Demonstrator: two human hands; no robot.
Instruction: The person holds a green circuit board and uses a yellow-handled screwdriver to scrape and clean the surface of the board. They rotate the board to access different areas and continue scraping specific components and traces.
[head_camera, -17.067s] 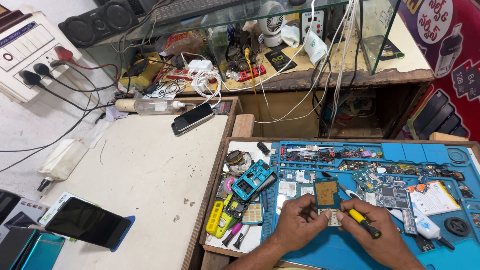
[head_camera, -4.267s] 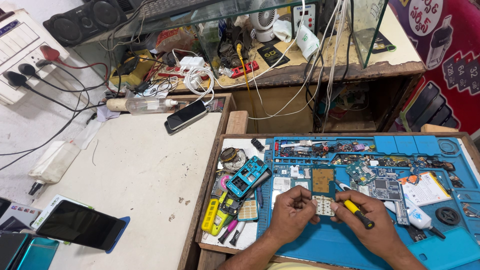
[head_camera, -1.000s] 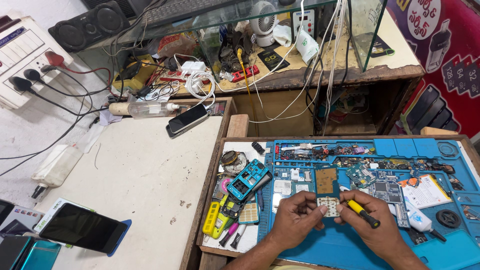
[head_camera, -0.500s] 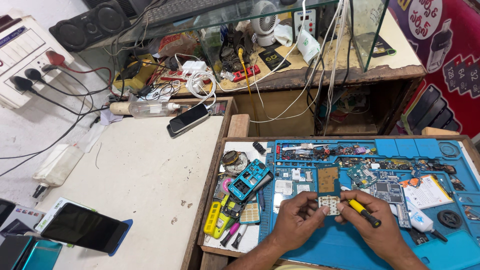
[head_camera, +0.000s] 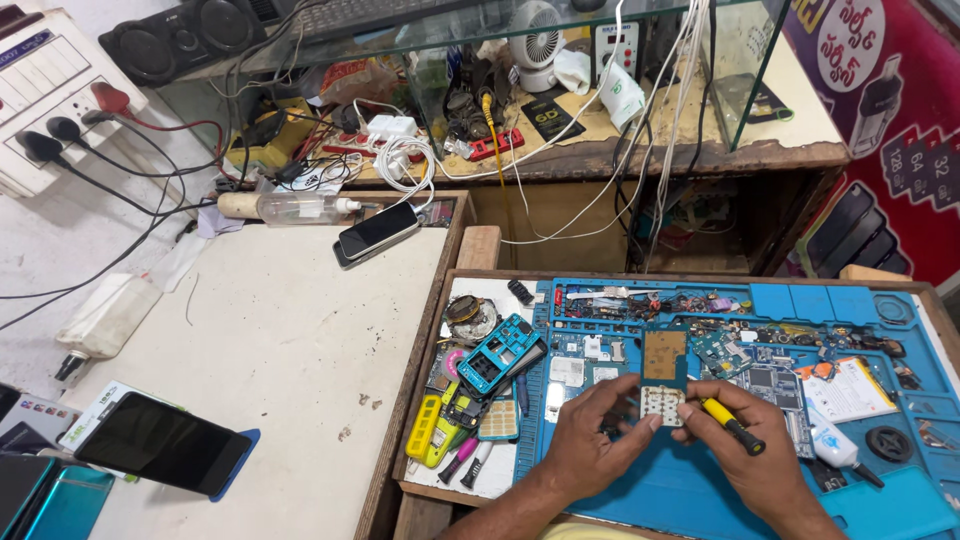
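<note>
My left hand (head_camera: 592, 440) pinches the left side of a small phone board with a white keypad (head_camera: 662, 404), which lies on the blue repair mat (head_camera: 680, 500). The board's brown upper part (head_camera: 664, 353) points away from me. My right hand (head_camera: 748, 462) grips a yellow-and-black screwdriver (head_camera: 730, 425), its tip at the right edge of the keypad. Both hands rest low on the mat, close together.
Loose circuit boards (head_camera: 770, 380), a blue phone frame (head_camera: 498, 352), a yellow casing (head_camera: 424, 428) and small tools crowd the wooden tray. A white glue bottle (head_camera: 828, 445) lies to the right. Phones (head_camera: 165, 455) (head_camera: 378, 230), cables, a power strip (head_camera: 55, 85) and a glass case (head_camera: 480, 40) surround the white table (head_camera: 270, 340).
The hands and the keypad board have stayed in place; over the last second my fingers shifted only slightly on the board, with the screwdriver kept at its right edge.
</note>
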